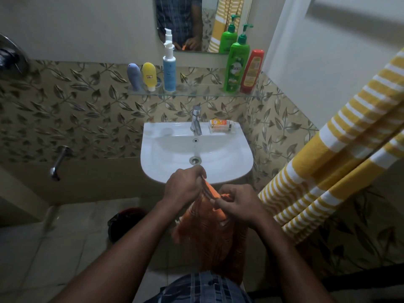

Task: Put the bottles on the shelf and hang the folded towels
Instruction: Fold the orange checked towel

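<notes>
Just in front of the white sink [229, 169], seen from the head camera, two bare hands hold an orange towel [207, 228] bunched between them. The left hand [182, 185] grips its upper edge at the sink's front rim, fingers curled tight round the cloth. The right hand [238, 206], just right of it and nearer the person, pinches a fold between thumb and fingertips. The rest of the towel hangs below the sink.

Above the sink, a glass shelf [196, 92] carries five standing bottles — a blue-grey tube [134, 76], a yellow tube [149, 75] and a white-and-blue pump bottle [169, 71] at its left end, a green pump bottle [237, 64] and a red bottle [251, 72] at its right. Right of the sink hangs a yellow-and-white striped towel [341, 160]. On the sink's back rim, beside the tap [196, 120], lies a small orange tube [220, 123].
</notes>
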### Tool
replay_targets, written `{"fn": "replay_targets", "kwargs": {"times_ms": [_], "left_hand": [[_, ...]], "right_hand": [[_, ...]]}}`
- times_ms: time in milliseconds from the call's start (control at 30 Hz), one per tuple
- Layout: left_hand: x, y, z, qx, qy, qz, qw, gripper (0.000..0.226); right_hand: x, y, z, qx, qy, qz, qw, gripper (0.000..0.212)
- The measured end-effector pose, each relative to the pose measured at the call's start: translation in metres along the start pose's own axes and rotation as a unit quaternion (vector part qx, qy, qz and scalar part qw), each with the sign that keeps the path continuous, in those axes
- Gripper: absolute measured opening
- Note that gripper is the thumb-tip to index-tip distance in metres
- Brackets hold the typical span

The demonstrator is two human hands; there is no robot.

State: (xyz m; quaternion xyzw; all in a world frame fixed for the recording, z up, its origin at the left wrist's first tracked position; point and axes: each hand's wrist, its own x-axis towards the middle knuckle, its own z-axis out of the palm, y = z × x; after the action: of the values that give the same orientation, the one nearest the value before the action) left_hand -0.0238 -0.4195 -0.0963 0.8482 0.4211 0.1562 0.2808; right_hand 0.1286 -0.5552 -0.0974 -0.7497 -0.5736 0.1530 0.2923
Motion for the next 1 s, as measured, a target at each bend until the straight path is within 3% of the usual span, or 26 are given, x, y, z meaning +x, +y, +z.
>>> {"fn": "replay_targets", "kwargs": {"times_ms": [100,200,267,333,367,433,500,667,800,900,1000], "left_hand": [[-0.001,0.005,0.003,-0.177,-0.036,-0.051,0.982,0.023],[0.000,0.008,0.003,-0.267,-0.046,-0.086,0.959,0.028],[-0.001,0.013,0.004,-0.281,-0.040,-0.089,0.955,0.029],[-0.001,0.017,0.006,-0.288,-0.041,-0.074,0.954,0.009],[-0.002,0.019,0.006,-0.290,-0.053,-0.065,0.953,0.013],[-0.005,0.023,0.003,-0.291,-0.078,-0.054,0.952,0.028],[-0.006,0.025,0.001,-0.310,-0.097,-0.047,0.945,0.023],[-0.012,0.031,0.003,-0.365,-0.183,-0.001,0.913,0.036],[-0.017,0.040,0.010,-0.314,-0.203,0.048,0.926,0.011],[-0.016,0.042,0.013,-0.261,-0.167,0.070,0.948,0.009],[-0.010,0.039,0.009,-0.316,-0.114,0.053,0.940,0.015]], "right_hand": [[-0.001,-0.006,0.004,-0.005,-0.019,-0.039,0.999,0.015],[-0.001,-0.007,0.003,-0.017,-0.018,-0.061,0.998,0.023],[-0.003,-0.009,0.004,-0.009,-0.017,-0.080,0.997,0.026],[-0.004,-0.013,0.007,0.003,-0.011,-0.101,0.995,0.023],[-0.004,-0.015,0.009,0.011,0.002,-0.108,0.994,0.023],[-0.005,-0.015,0.008,0.046,0.060,-0.103,0.992,0.027],[-0.006,-0.014,0.003,0.111,0.137,-0.055,0.983,0.034],[0.002,-0.014,-0.002,0.290,0.260,0.046,0.920,0.076],[0.006,-0.019,-0.001,0.338,0.299,0.070,0.890,0.087],[0.008,-0.014,-0.003,0.326,0.287,0.096,0.896,0.078],[0.006,-0.003,-0.002,0.266,0.239,0.108,0.928,0.051]]}}
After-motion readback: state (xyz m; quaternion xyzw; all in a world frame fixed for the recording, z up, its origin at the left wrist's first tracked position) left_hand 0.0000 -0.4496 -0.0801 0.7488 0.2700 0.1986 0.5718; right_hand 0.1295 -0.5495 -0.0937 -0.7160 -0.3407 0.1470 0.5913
